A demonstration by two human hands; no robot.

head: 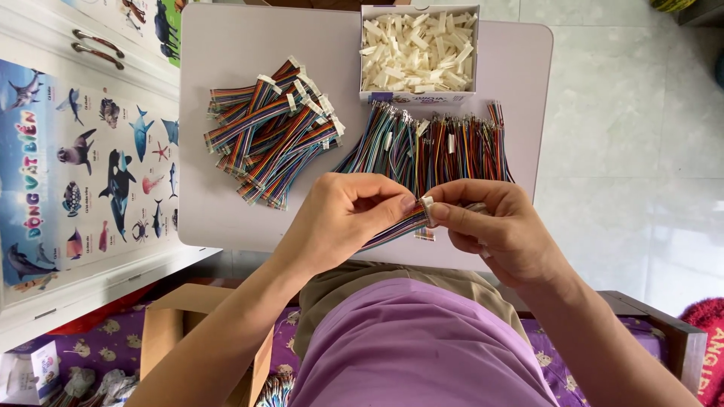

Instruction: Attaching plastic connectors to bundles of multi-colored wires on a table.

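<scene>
Keep the left hand (pixel 343 215) pinched on the rainbow ribbon cable (pixel 392 228), square to the white connector housing (pixel 427 203) clamped by right hand (pixel 494 222) fingertips.

1. An open white carton (pixel 418 53) stands at the top centre of the frame, rectangular, full of small white plastic pieces, a coloured label strip on its near side
2. A sea-animal poster (pixel 83 173) covers the left side, pale blue with bright pictures
3. A plain brown cardboard box (pixel 170 332) sits open at lower left
</scene>
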